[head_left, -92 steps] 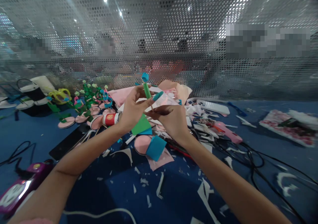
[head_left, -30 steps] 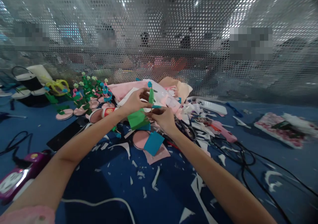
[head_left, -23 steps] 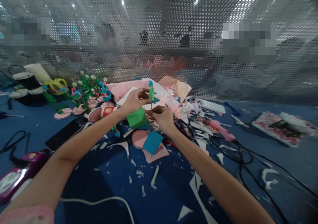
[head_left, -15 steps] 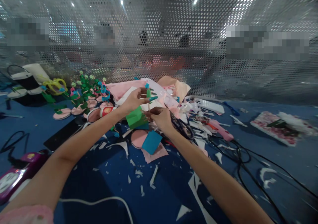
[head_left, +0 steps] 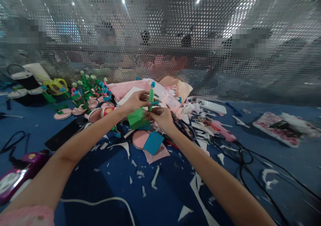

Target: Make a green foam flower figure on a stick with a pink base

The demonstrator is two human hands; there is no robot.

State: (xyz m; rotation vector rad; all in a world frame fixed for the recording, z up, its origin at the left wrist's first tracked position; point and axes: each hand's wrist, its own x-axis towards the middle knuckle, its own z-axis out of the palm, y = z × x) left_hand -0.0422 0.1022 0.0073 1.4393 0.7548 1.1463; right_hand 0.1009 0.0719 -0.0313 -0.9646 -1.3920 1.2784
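Observation:
A small paper flower stands upright between my hands, its stem [head_left: 151, 95] wrapped in light green paper and a blue bloom [head_left: 153, 84] on top. My left hand [head_left: 136, 102] pinches the stem from the left, its long teal nails reaching past it. Lower down, my right hand [head_left: 162, 117] grips the stem's bottom end with thumb and fingers. Beneath my hands lie a green paper sheet [head_left: 137, 119], a pink disc [head_left: 140, 139] and a blue paper square [head_left: 153, 143] over a pink piece.
Finished-looking paper flowers [head_left: 86, 89] on pink round bases stand at the left. A pink hot glue gun [head_left: 222, 130] with black cables lies right. Paper scraps [head_left: 155, 178] litter the blue table. A purple power strip [head_left: 22, 169] sits at left; a perforated metal screen [head_left: 160, 25] rises behind.
More of the stem is covered in green; the bare stick seen lower down before no longer shows. The blue bloom has turned and shifted slightly right. Both hands stay nearly in place.

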